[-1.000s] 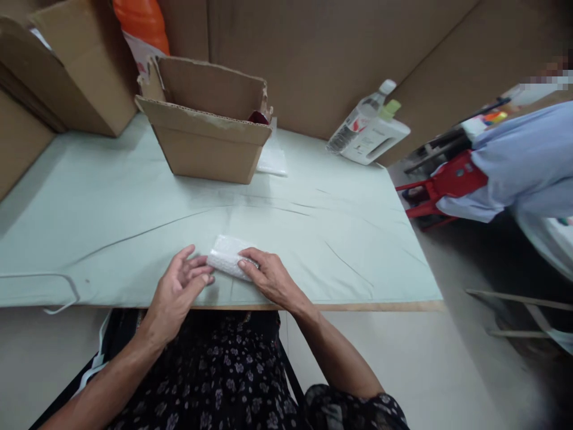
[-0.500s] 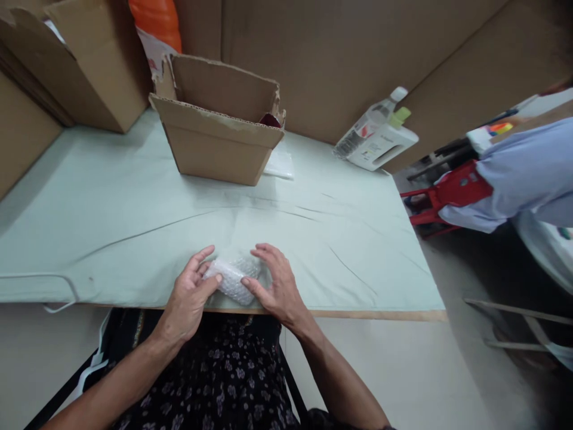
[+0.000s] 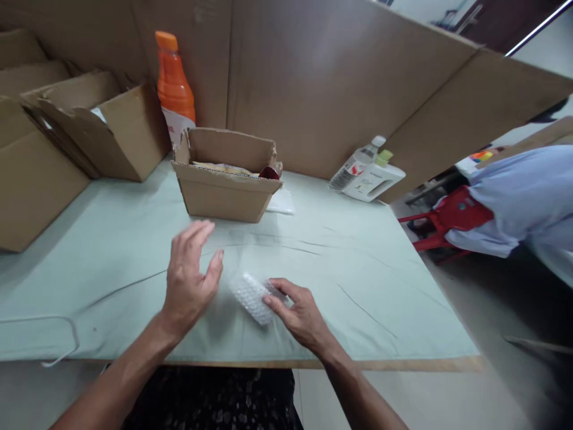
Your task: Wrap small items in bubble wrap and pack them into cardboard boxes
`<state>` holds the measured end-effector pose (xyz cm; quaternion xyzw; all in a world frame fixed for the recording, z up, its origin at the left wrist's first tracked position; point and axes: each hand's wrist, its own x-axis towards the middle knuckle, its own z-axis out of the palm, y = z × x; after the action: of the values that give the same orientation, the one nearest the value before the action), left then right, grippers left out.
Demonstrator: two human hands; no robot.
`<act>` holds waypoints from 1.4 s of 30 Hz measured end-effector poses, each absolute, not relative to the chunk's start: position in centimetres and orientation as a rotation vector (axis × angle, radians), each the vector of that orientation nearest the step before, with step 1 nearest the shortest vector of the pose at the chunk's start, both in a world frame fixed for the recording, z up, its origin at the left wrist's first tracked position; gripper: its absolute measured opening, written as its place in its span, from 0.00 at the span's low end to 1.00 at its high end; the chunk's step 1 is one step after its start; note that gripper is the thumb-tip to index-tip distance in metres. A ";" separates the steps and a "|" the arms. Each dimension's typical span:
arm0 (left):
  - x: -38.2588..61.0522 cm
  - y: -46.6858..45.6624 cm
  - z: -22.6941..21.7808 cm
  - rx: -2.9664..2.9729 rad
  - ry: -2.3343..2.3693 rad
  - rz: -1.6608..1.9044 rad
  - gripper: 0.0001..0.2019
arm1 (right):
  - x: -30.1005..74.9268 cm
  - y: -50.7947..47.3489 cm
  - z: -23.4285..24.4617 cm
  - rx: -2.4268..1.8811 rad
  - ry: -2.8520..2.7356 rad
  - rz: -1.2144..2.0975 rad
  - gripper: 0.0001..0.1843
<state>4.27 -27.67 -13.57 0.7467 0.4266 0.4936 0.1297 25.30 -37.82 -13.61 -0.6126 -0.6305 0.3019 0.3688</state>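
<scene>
Pinched between the thumb and fingers of my right hand (image 3: 298,307) is a small roll of clear bubble wrap (image 3: 252,297), just above the cloth near the table's front edge. Whether anything lies inside the wrap I cannot tell. My left hand (image 3: 190,266) is raised to the left of it, holding nothing, with the thumb apart from the fingers. Beyond my left hand stands an open cardboard box (image 3: 224,194) with papery, yellowish contents and something dark red at its right corner.
Larger cardboard boxes (image 3: 120,134) stand at the left, beside an orange bottle (image 3: 174,89). A clear bottle (image 3: 353,167) and a white jug (image 3: 373,182) lean by the back partition. A white cable (image 3: 67,322) crosses the front left. At right, a person sits on a red chair (image 3: 461,212).
My left hand has let go of the bubble wrap and moved up and left. My right hand keeps the wrap, now slightly further right. The view has tilted upward.
</scene>
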 end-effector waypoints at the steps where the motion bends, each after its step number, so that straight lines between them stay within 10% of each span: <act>1: 4.6 -25.8 -12.5 2.259 1.231 1.502 0.23 | 25.9 -37.1 -12.7 -1.588 -1.643 0.712 0.09; 14: 4.6 -17.9 -13.5 2.418 1.342 1.785 0.15 | 26.8 -22.4 0.4 -1.385 -1.983 -0.259 0.07; 25: 4.9 -17.4 -14.3 2.366 1.332 1.832 0.16 | 22.3 -8.3 -2.2 -2.039 -2.946 -0.019 0.16; 42: 4.4 -17.3 -13.3 2.342 1.344 1.879 0.21 | 21.5 -8.2 -2.4 -1.979 -2.884 -0.323 0.19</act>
<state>4.44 -17.30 -13.28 0.7100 0.4074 0.5697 -0.0741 21.52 -8.25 -2.41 -0.5538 -0.8069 -0.0904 -0.1844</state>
